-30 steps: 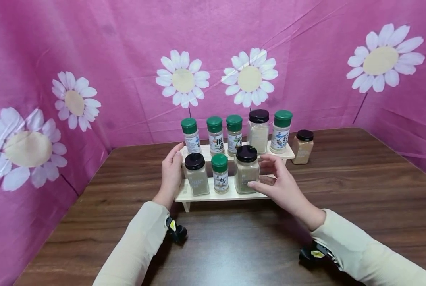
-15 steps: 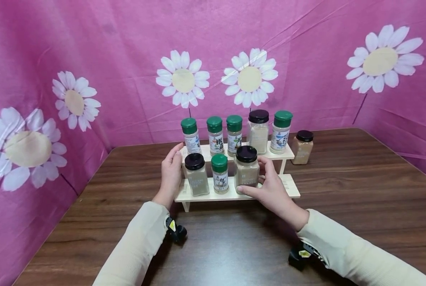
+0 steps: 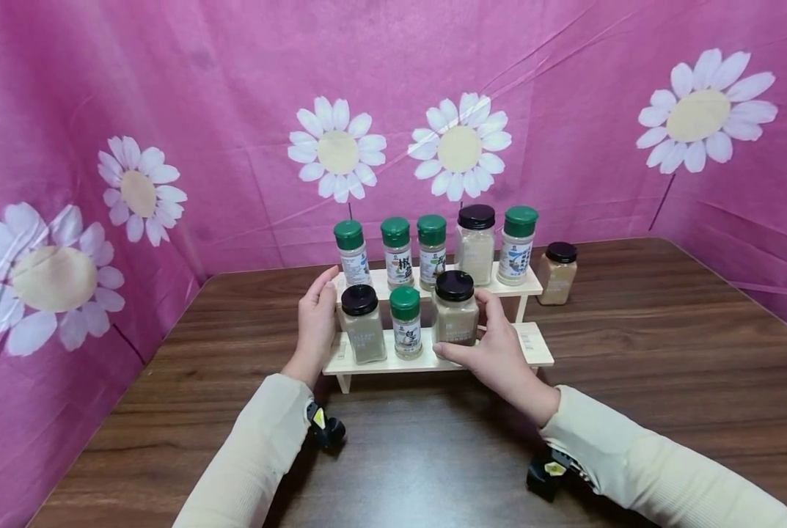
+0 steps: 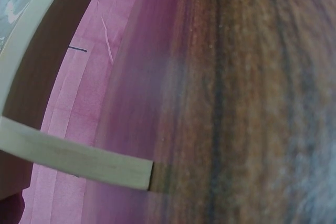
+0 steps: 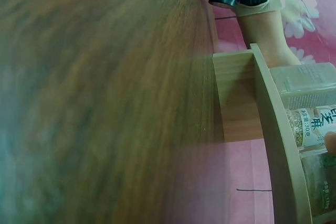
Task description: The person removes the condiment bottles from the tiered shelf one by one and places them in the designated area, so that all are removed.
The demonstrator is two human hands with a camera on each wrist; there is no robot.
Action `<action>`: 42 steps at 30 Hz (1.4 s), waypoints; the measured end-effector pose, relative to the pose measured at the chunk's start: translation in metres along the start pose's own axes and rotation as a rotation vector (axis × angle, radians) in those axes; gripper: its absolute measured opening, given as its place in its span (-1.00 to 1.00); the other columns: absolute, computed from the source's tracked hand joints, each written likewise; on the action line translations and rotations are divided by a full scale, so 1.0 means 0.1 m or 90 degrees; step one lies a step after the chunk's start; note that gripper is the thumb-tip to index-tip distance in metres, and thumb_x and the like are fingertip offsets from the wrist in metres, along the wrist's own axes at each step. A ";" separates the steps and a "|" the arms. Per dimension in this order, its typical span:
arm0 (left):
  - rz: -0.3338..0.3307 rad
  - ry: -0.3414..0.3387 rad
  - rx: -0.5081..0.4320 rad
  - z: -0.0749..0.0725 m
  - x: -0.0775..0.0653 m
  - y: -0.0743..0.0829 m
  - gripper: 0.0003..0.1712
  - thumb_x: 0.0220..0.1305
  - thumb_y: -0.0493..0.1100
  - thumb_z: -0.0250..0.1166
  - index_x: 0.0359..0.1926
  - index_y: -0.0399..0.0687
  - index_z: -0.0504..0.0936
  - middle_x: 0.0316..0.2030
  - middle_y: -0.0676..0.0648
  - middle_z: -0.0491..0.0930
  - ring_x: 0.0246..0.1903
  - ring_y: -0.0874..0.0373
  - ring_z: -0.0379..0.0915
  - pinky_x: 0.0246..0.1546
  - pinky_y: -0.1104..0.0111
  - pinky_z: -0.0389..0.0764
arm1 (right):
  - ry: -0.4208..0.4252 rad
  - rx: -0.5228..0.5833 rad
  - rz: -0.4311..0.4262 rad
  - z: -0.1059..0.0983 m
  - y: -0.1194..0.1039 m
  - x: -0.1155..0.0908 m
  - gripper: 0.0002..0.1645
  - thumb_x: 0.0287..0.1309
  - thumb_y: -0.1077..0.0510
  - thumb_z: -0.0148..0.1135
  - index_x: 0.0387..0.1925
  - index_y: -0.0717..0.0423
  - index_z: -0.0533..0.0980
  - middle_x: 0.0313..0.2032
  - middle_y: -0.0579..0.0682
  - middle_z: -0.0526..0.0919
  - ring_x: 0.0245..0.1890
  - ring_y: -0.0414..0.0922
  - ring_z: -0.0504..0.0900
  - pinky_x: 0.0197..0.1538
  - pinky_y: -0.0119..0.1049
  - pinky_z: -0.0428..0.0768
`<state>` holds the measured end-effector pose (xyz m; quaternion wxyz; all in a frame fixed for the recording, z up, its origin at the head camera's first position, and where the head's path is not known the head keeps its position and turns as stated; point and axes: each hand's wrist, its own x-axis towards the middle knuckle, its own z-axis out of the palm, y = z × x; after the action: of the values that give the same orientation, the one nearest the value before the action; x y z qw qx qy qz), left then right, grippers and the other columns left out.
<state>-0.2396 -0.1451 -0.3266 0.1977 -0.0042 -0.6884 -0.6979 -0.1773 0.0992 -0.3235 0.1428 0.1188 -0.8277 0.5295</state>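
Note:
A two-tier pale wooden spice rack [image 3: 532, 345] stands on the table. My left hand [image 3: 315, 323] holds the rack's left end, its fingertips up at the upper shelf; some fingers are hidden. On the lower shelf my right hand [image 3: 499, 348] grips a square black-lidded spice jar [image 3: 455, 312], thumb across the front and fingers round the right side. Left of that jar stand a green-capped shaker [image 3: 407, 330] and another black-lidded jar [image 3: 364, 330]. In the right wrist view a thumb tip [image 5: 331, 142] shows between the shaker and the gripped jar [image 5: 320, 182].
Along the upper shelf stand several green-capped shakers [image 3: 398, 260] and a tall black-lidded jar [image 3: 476, 249]. One more black-lidded jar [image 3: 557, 275] stands on the wooden table [image 3: 406, 455] right of the rack. A pink flowered cloth [image 3: 235, 88] hangs behind.
My right hand has moved left and closed in around the black-lidded jar, its thumb now farther across the front. The left hand and the rack have stayed in place.

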 end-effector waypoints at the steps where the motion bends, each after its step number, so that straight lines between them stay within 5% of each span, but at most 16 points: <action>1: 0.000 0.000 -0.002 0.00 0.00 0.00 -0.58 0.34 -0.24 -0.07 0.17 -0.21 0.46 0.16 -0.18 0.45 0.04 0.18 0.30 0.19 0.28 0.31 | 0.002 0.004 0.001 0.00 0.00 0.00 0.01 -0.34 0.26 0.53 0.18 0.19 0.15 -0.01 0.19 0.46 0.01 0.06 0.44 0.10 0.02 0.45; 23: -0.011 -0.001 -0.027 0.00 -0.01 -0.01 -0.58 0.34 -0.25 -0.08 0.17 -0.20 0.46 0.13 -0.20 0.46 0.03 0.17 0.35 0.16 0.30 0.37 | 0.043 0.036 -0.004 -0.04 0.01 -0.04 -0.01 -0.34 0.28 0.52 0.20 0.18 0.21 -0.12 0.12 0.48 -0.12 -0.14 0.40 -0.06 -0.21 0.49; 42: -0.004 -0.003 -0.020 0.00 0.00 -0.01 -0.58 0.35 -0.24 -0.07 0.17 -0.22 0.45 0.16 -0.20 0.44 0.14 0.10 0.31 0.23 0.26 0.29 | 0.123 0.087 -0.102 -0.16 -0.05 -0.04 -0.02 -0.33 0.35 0.45 0.25 0.17 0.24 0.01 0.08 0.47 -0.12 -0.30 0.40 -0.07 -0.55 0.38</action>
<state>-0.2404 -0.1450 -0.3277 0.1936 -0.0068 -0.6779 -0.7092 -0.1696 0.1113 -0.3144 0.2555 0.1424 -0.7599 0.5805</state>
